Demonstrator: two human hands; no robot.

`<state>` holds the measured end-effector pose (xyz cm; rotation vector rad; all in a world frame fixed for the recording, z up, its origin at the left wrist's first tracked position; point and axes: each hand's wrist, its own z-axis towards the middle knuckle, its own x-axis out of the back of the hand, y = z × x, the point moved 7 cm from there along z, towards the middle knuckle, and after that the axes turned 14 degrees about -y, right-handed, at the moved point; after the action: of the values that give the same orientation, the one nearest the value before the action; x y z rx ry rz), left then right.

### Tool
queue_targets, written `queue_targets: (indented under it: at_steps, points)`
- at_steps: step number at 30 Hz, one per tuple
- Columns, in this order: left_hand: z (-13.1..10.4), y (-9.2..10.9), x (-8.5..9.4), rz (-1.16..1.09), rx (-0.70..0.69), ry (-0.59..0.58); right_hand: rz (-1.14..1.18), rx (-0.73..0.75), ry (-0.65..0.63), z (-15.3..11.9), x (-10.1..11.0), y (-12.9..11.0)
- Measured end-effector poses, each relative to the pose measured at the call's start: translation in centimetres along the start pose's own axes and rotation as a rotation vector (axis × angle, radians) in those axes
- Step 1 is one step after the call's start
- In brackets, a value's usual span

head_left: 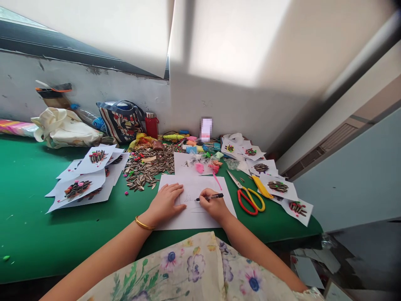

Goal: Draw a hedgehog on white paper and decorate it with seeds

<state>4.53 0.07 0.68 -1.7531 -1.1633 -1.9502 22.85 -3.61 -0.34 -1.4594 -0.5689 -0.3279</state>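
Observation:
A white sheet of paper (175,219) lies in front of me with faint dark lines drawn on it. Flat on its left part rests my left hand (167,200), fingers spread, a gold bangle (144,223) round the wrist. My right hand (214,205) grips a black pen (216,196), its tip at the drawn lines. Just right of the paper are scissors (247,200) with one red and one yellow handle, blades apart. Beyond my left hand spreads a heap of striped sunflower seeds (156,161).
Papers with seed pictures lie at left (97,175) and right (278,179) on the green table (25,188). Behind stand a patterned bag (120,121), a white cloth bag (67,125), a red flask (151,125) and a phone (206,128). Pink clay (199,168) sits beyond the paper.

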Motion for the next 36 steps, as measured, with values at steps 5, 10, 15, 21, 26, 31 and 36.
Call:
queue_targets:
  at_steps: [5, 10, 15, 21, 26, 31, 36]
  points:
    - [-0.03, 0.05, 0.06, -0.005, -0.003, 0.000, -0.003, 0.008, 0.003, -0.04, 0.14, -0.28]
    - [-0.04, 0.08, 0.18, -0.022, 0.001, 0.004, 0.010, 0.014, -0.005, -0.03, 0.08, -0.27]
    - [0.00, 0.10, 0.13, -0.023, -0.002, 0.006, 0.000, 0.015, 0.001, 0.01, 0.09, -0.12]
    - [0.10, 0.01, 0.02, -0.014, -0.002, 0.001, -0.001, 0.014, 0.007, 0.03, 0.12, -0.04]
    - [0.11, -0.09, -0.04, -0.022, -0.001, 0.006, 0.007, 0.005, 0.021, 0.01, 0.22, 0.15]
    - [0.12, -0.25, -0.27, -0.012, -0.002, 0.006, 0.000, 0.004, 0.019, 0.03, 0.24, 0.19]
    - [0.09, -0.28, -0.36, 0.010, -0.004, 0.002, 0.001, 0.003, 0.021, 0.07, 0.23, 0.21]
